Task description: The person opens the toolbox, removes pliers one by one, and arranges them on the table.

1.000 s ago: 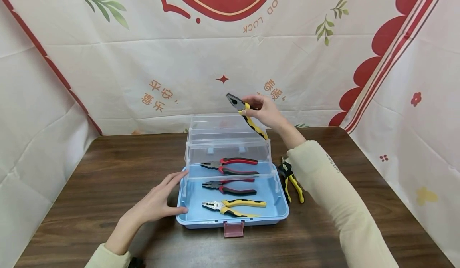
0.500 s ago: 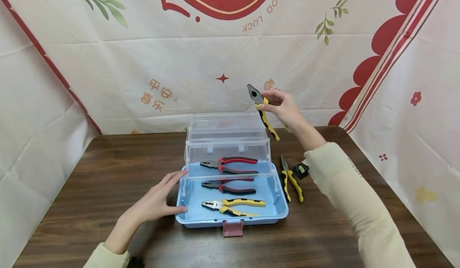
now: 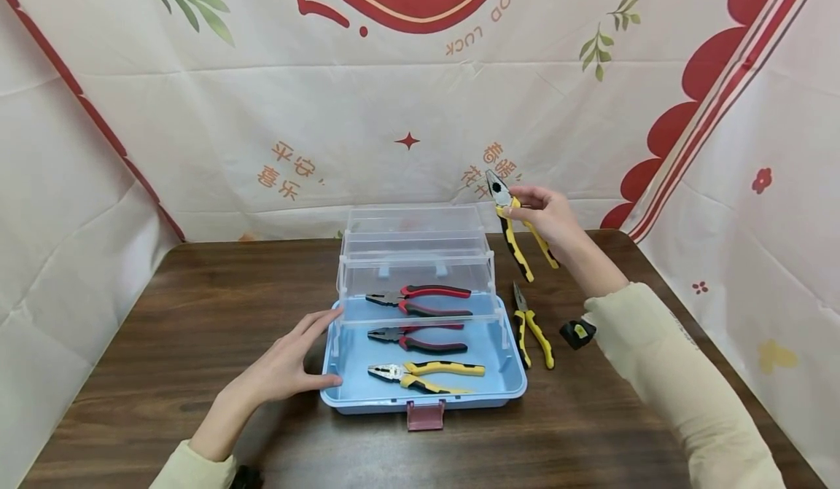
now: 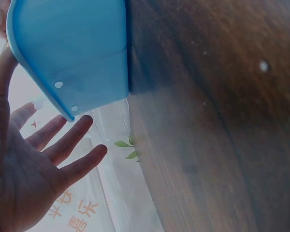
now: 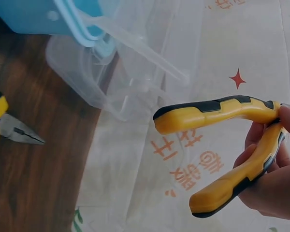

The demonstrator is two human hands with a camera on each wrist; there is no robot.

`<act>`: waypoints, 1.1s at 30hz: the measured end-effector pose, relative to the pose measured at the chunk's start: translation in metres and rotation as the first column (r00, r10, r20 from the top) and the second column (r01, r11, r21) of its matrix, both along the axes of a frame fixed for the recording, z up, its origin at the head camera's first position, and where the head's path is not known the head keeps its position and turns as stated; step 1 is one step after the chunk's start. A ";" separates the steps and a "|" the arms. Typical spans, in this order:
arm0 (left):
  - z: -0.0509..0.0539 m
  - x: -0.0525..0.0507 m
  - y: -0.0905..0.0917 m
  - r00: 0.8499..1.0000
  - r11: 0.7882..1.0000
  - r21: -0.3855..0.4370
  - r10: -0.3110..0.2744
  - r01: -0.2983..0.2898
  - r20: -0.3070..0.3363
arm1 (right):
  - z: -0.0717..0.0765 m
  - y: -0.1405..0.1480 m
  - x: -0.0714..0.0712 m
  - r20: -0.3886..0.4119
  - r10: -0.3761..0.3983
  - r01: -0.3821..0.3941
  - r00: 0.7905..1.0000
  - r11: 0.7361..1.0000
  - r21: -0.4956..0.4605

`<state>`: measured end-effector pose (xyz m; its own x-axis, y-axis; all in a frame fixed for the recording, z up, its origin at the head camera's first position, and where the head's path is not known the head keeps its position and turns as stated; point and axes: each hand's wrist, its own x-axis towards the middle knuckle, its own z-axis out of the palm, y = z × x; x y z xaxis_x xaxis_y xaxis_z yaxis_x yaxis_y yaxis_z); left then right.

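While in hand (image 3: 550,216), pliers (image 3: 511,238) farther right.

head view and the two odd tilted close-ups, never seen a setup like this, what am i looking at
No robot here: these are a person's two bare hands. The big picture comes from a camera worn on the head, looking forward and down. Each close-up comes from a camera on one wrist, so the scene looks tilted.

On the wooden table sits an open blue box. Two red-and-black pliers and one yellow-and-black pair show in it; pointed pliers lie to its right.

The left hand touches the box's left side. The right hand holds another yellow-and-black pair up, handles spread.
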<state>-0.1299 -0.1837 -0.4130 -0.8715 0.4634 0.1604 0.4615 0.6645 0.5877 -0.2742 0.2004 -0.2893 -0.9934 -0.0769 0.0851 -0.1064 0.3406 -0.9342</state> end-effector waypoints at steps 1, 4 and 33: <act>0.000 0.000 0.000 1.000 1.000 -0.001 0.000 0.000 0.001 | -0.001 0.002 0.002 0.013 -0.002 0.002 1.000 1.000 -0.005; 0.000 0.000 0.000 1.000 1.000 0.001 0.001 -0.001 0.005 | -0.006 0.008 0.006 0.046 -0.008 0.009 0.999 1.000 -0.022; 0.002 0.001 0.001 1.000 1.000 -0.004 0.006 -0.006 0.015 | -0.093 0.075 0.042 0.282 -0.077 0.087 0.956 0.996 -0.023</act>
